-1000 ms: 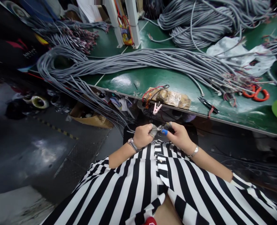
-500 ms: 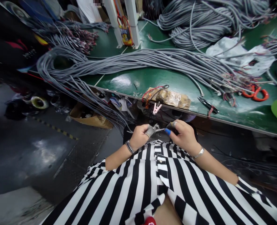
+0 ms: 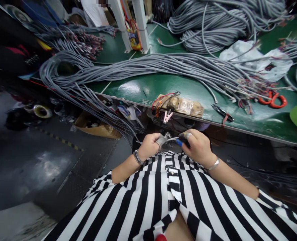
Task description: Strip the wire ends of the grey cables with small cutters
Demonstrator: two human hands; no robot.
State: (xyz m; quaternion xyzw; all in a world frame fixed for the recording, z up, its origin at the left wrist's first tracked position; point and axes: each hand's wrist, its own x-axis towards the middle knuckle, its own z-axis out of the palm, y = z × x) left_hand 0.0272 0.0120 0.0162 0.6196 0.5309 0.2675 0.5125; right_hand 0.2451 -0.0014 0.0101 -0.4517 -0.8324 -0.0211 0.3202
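Observation:
My left hand (image 3: 151,146) is closed in front of my striped shirt, its taped thumb and finger pinching the stripped end of a thin grey cable (image 3: 167,136). My right hand (image 3: 196,146) is closed round a small blue-handled hand tool (image 3: 179,141), whose metal tip points left at the cable end. Both hands sit just below the front edge of the green workbench (image 3: 148,87). What kind of tool it is I cannot make out.
A long bundle of grey cables (image 3: 148,67) lies across the bench and hangs off its left edge. Near the front edge lie a taped block with red wires (image 3: 181,104), small black pliers (image 3: 222,112) and orange-handled cutters (image 3: 274,99). More cable coils (image 3: 214,23) sit behind.
Both hands have shifted slightly up and apart, the right one rolling so less of the blue handle shows. The cable end stays pinched in the left hand.

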